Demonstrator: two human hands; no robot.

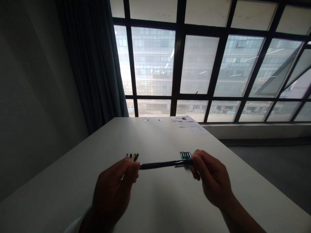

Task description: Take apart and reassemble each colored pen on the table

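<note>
Pen (157,165) spans the gap between the left hand (113,187) and the right hand (213,179), each pinching one end; it seems held above the bench (150,139), slightly tilted.

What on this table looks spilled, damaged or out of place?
Nothing looks spilled or damaged. The left hand and right hand hold a dark pen; pens lie in two groups on the table. Only the papers, staggered near the far right edge, look slightly untidy.

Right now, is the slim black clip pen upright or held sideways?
Sideways: the pen spans from the left hand to the right hand, its right end slightly higher in view.
</note>
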